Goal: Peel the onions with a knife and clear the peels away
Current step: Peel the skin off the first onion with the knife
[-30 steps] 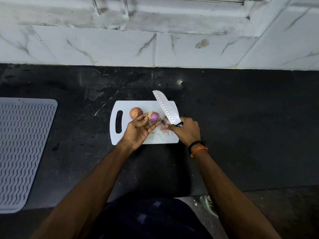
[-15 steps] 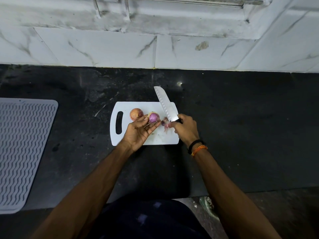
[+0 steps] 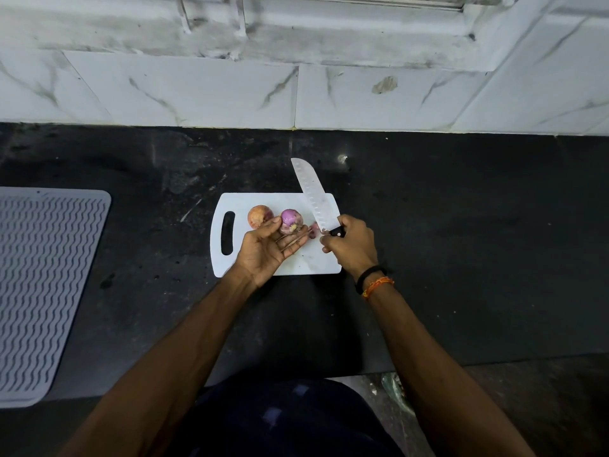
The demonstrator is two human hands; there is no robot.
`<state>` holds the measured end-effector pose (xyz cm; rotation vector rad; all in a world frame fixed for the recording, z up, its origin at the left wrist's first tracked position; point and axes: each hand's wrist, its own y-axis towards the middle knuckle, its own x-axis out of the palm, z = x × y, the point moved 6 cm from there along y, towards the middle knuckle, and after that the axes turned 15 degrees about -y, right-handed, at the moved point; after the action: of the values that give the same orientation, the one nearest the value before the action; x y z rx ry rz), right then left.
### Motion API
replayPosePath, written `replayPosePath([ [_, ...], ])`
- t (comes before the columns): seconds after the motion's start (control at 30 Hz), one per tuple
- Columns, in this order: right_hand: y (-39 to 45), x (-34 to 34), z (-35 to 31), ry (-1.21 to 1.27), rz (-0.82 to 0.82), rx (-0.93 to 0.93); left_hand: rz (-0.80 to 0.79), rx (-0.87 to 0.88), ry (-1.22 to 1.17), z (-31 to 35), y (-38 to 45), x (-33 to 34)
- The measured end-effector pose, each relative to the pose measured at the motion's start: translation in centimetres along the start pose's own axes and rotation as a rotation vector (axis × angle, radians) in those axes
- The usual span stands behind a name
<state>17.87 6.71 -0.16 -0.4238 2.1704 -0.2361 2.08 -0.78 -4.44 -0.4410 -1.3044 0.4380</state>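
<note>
The purple onion (image 3: 291,220), mostly bare of skin, sits on the white cutting board (image 3: 308,262), pinched between thumb and fingertips of the left hand (image 3: 267,249), probably to turn it for the last skin. A second, unpeeled onion (image 3: 259,216) lies just beside it. The right hand (image 3: 352,247) has its grip wrapped round the knife (image 3: 314,197), blade pointing away, clear of the fingers. Peel scraps (image 3: 313,229) lie between the hands. The board rests on a dark desk (image 3: 461,242).

surface: black counter (image 3: 461,225) | on it: white cutting board (image 3: 280,201) at middle; grey ribbed mat (image 3: 46,291) at left edge
</note>
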Motion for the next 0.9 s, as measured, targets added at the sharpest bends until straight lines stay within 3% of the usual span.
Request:
replayPosePath([
  [0.17,0.4,0.0,0.0,-0.041,0.049,-0.032,0.002,0.032,0.107,0.1,-0.1,-0.4],
  [0.33,0.9,0.3,1.0,-0.182,0.036,0.026,-0.098,0.052,0.037,0.1,-0.2,0.0],
  [0.57,0.0,-0.2,1.3,-0.315,0.024,-0.009,-0.065,0.045,-0.016,0.1,-0.1,-0.5],
  [0.8,-0.8,-0.9,1.2,-0.118,0.077,0.032,-0.084,0.052,-0.019,-0.1,-0.2,-0.4],
  [0.9,-1.4,-0.5,0.7,0.085,-0.020,0.083,-0.122,0.054,-0.034,0.0,-0.2,-0.4],
])
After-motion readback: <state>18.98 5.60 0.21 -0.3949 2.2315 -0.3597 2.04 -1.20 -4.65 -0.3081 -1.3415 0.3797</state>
